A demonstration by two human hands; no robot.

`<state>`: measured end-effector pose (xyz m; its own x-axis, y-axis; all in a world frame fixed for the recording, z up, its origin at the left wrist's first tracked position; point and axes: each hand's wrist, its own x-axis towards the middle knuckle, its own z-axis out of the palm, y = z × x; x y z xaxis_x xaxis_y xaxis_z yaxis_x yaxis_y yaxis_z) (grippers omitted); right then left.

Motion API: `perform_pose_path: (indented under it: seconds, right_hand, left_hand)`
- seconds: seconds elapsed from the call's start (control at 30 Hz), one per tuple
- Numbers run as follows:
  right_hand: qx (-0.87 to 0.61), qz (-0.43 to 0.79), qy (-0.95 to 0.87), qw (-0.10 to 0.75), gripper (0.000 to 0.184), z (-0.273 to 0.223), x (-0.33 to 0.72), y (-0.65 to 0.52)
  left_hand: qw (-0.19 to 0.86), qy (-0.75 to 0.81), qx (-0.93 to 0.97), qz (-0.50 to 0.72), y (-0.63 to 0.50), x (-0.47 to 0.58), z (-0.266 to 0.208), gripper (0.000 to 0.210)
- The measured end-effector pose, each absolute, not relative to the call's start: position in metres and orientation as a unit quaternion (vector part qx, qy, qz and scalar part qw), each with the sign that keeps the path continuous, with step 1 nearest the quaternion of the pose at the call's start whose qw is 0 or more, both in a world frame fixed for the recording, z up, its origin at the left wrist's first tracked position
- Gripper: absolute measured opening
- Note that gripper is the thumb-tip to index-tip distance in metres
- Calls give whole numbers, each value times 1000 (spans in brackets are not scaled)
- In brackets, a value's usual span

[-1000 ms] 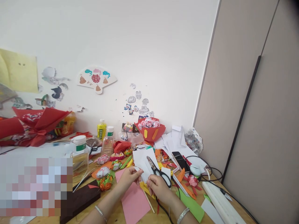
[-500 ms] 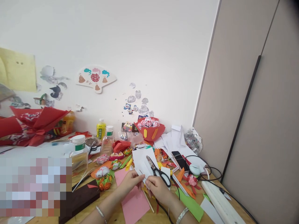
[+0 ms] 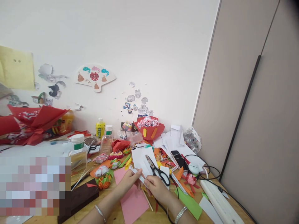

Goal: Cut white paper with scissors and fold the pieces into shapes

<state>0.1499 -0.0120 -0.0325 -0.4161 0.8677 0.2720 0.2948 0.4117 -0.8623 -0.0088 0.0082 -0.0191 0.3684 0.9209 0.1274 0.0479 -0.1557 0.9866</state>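
Observation:
Between my two hands is a small piece of white paper [image 3: 141, 178], held above the front of the table. My left hand [image 3: 132, 180] pinches its left side, thumb on top. My right hand [image 3: 153, 186] has its thumb and fingers closed on the right side, close to the left fingertips. The undersides of the fingers are hidden. Just beyond the hands lie black-handled scissors [image 3: 158, 171], blades pointing away, over a white sheet [image 3: 140, 157]. Pink paper [image 3: 133, 205] lies beneath my left wrist, with a thin stick [image 3: 148, 200] near it.
A phone [image 3: 177, 159], a white mouse [image 3: 193, 168] and a white power strip [image 3: 219, 199] lie to the right. Folded paper flowers [image 3: 104, 181] and clear bottles [image 3: 78, 155] stand left. A red bouquet [image 3: 149, 129] is at the wall. A dark box [image 3: 80, 199] sits front left.
The white paper between my hands has turned, so its flat face shows above my left thumb. My hands stay close together in nearly the same place. The view has shifted slightly.

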Motion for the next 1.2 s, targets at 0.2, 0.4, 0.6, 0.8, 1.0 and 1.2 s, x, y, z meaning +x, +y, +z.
perform_pose_path:
  seconds: [0.2,0.4,0.6,0.8,1.0,1.2]
  right_hand:
    - [-390,375,-755,369,41,-32,150,-12]
    - [-383,370,-757,379,45,-30,151,-12]
    - [-372,405,-751,366,36,-28,152,-14]
    - [-390,381,-750,374,31,-26,156,-9]
    - [-437,323,-733,409,21,-31,163,2]
    - [-546,143,-661,495,25,-26,186,16]
  left_hand:
    - [538,374,626,423,6,-8,-18,61]
    - [586,345,585,441,1,-11,-13,62]
    - [602,349,556,455,2,-12,-13,66]
    - [616,330,548,459,4,-13,-16,62]
    - [588,372,568,440,11,-14,-15,54]
    - [405,448,684,409,17,-15,-22,41]
